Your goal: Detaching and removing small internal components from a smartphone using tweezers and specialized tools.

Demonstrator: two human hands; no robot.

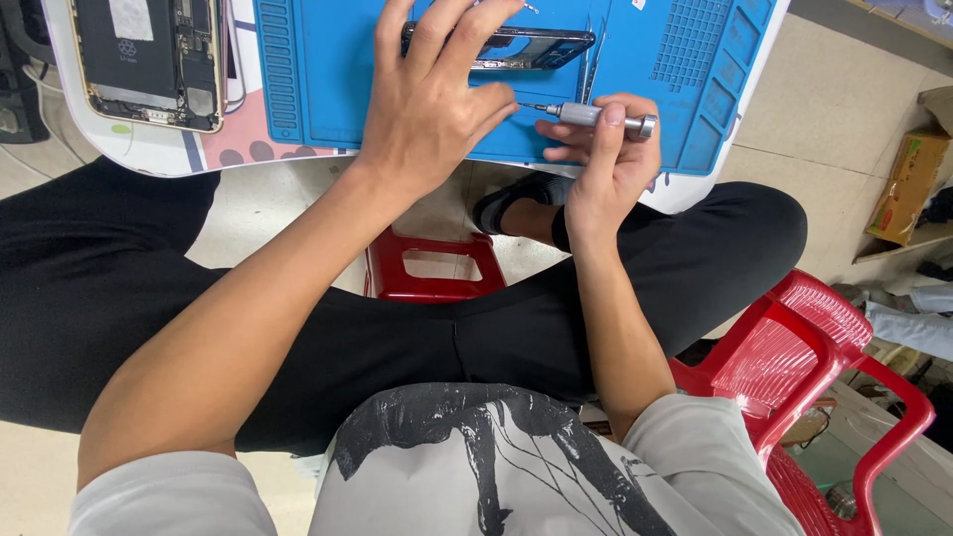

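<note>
Beige tile floor (854,89), red plastic chairs (794,347) (2, perhaps).

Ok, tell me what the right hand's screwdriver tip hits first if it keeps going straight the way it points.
The right hand points the screwdriver leftward. Its tip looks set to meet the left hand first, at the thumb; depth is unclear, so it may pass just above the blue mat.

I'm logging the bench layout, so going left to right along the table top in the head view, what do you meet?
Opened phone with exposed insides → left hand → small grey metal screwdriver in right hand.

white table (149,154): blue mat (655,79), opened phone (149,60) on it.
</note>
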